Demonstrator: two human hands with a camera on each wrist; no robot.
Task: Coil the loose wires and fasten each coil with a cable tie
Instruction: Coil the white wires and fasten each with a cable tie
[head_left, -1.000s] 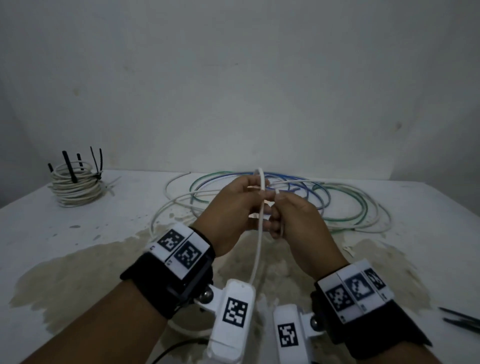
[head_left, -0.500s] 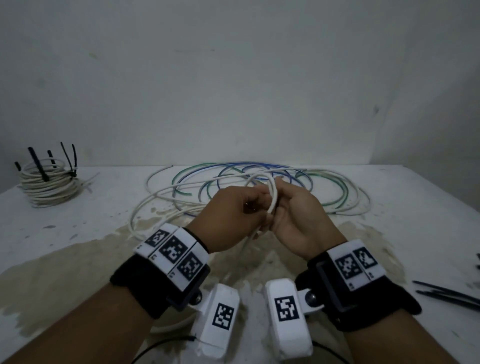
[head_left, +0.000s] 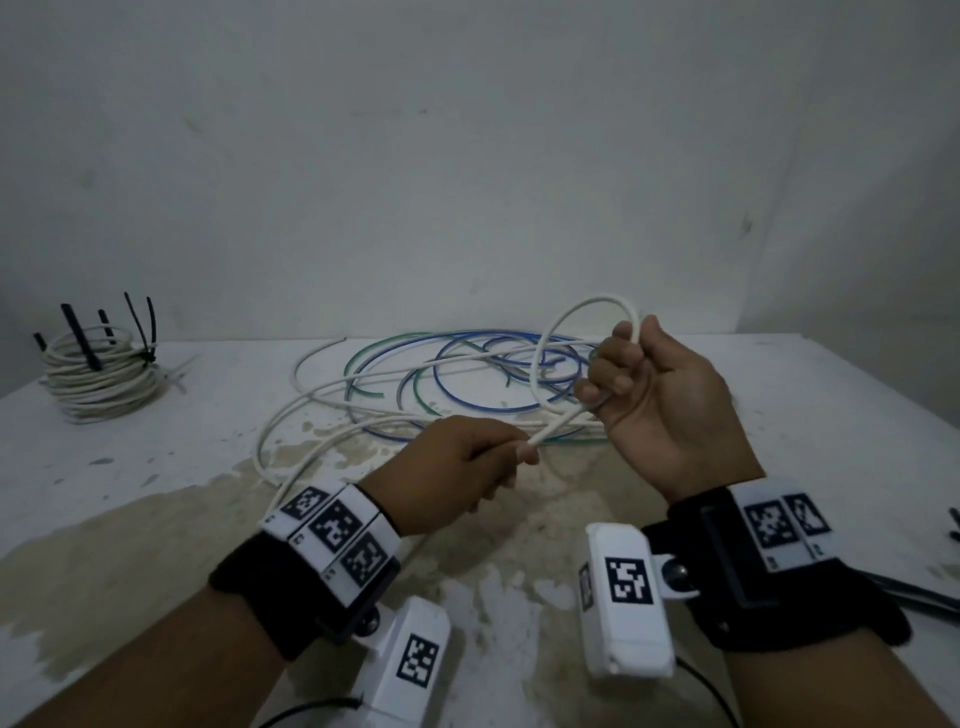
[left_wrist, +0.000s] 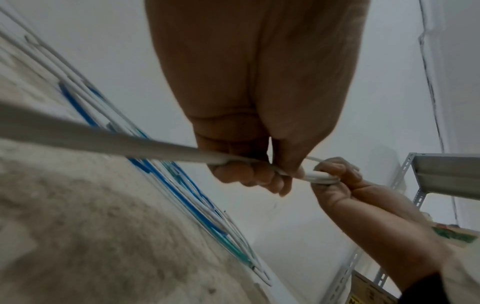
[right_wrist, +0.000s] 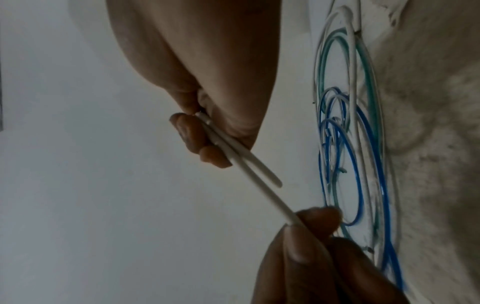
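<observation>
The right hand (head_left: 660, 395) grips the wire (head_left: 558, 421) with its first loop, raised; the left hand (head_left: 462, 473), lower and nearer, pinches the wire, seemingly taut between them above the desk (head_left: 156, 493).

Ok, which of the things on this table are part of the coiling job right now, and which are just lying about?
In the job:
- white wire, first loop held by right hand, fed by left hand
- loose blue and green wires, still uncoiled
- black cable ties at the right edge

Lying about:
- finished white coil, already tied
- stained table
</observation>
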